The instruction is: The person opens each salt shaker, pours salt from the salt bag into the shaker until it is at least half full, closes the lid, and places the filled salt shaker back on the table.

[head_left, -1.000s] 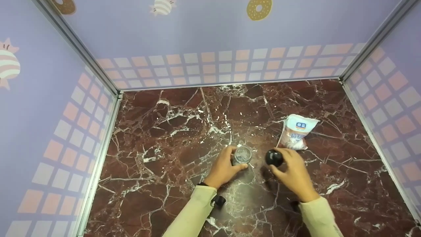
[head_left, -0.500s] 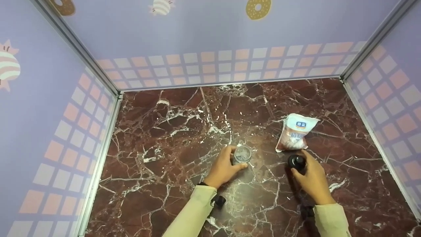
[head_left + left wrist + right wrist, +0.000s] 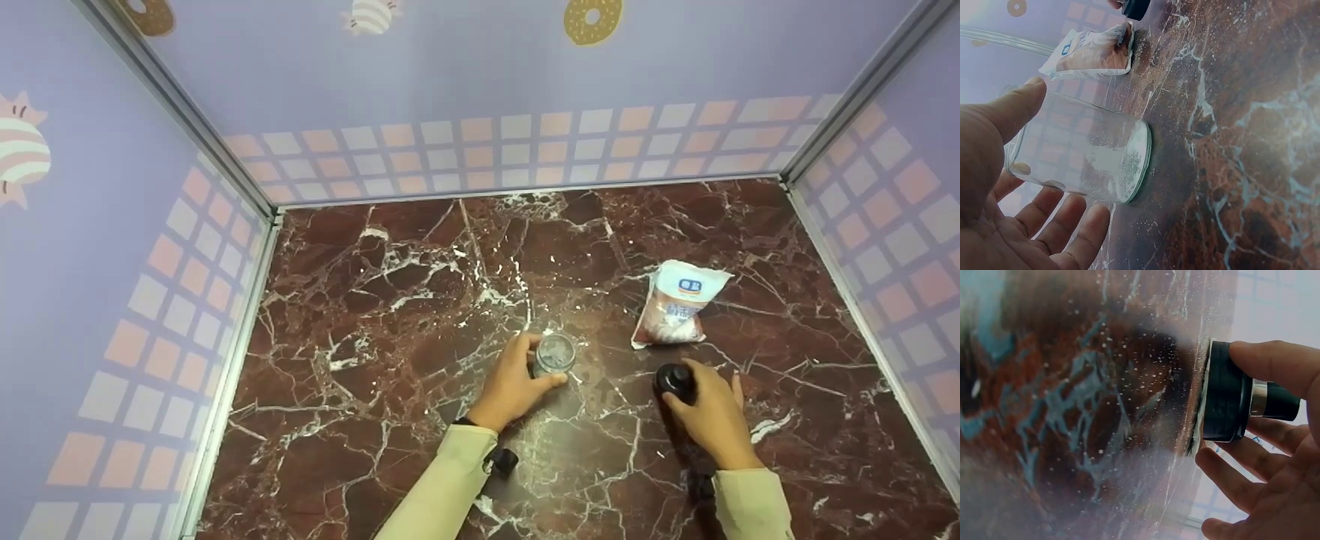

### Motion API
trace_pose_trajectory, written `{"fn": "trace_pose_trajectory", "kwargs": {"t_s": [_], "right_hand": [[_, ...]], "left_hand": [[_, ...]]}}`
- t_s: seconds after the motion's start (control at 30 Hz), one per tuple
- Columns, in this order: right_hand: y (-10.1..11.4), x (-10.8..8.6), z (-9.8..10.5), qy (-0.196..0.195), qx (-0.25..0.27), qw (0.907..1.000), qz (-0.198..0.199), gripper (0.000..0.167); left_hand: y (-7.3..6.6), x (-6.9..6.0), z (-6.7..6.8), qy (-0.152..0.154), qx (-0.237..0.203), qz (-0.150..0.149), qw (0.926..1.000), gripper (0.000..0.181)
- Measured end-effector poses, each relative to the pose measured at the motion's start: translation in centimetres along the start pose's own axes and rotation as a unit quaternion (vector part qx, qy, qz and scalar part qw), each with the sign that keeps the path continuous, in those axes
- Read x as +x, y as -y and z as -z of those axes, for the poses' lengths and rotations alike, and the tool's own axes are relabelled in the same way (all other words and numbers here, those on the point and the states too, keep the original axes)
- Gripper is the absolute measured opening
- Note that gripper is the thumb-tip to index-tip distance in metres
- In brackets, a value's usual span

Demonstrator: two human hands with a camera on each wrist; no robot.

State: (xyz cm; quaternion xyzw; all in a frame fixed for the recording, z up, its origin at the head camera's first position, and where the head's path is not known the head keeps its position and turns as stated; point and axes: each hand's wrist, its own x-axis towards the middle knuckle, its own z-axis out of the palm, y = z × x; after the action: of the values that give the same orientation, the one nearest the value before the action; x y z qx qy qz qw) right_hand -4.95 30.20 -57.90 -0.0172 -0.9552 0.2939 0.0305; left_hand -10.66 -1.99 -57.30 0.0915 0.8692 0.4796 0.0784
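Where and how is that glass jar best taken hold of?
Probably round the side wall of the glass jar, coming in level from the left, as the left grip does: the jar stands upright, and its round wall can be wrapped, leaving the open mouth uncovered.

Remotely, I note a walled booth, lilac panels with doughnut prints, metal corner strips, red-brown marbled surface.
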Motion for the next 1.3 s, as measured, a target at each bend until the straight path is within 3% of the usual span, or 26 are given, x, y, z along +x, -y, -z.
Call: {"fn": "trace_pose_trajectory", "kwargs": {"t_s": [0.27,0.93,1.1,1.3], "right_hand": [[-0.8,-0.2,-0.6,0.01,0.011,0.9997,-0.021,0.077],[-1.0,0.2,-0.1,0.05,0.01,0.9978,-0.041,0.059],[-0.9,0.2,0.2,0.053,0.009,0.9972,-0.053,0.06],[-0.8,0.1,0.1,0.057,0.016,0.9964,-0.062,0.06]], "left_hand": [[0.1,-0.2,-0.2,-0.005,0.012,0.002,0.9999,0.071],[-0.2,0.0,0.0,0.007,-0.012,0.006,0.9999,0.07],[-0.5,0.1,0.2,0.017,0.0,0.002,0.9998,0.072],[-0.7,0.0,0.1,0.007,0.019,-0.006,0.9998,0.075]]}}
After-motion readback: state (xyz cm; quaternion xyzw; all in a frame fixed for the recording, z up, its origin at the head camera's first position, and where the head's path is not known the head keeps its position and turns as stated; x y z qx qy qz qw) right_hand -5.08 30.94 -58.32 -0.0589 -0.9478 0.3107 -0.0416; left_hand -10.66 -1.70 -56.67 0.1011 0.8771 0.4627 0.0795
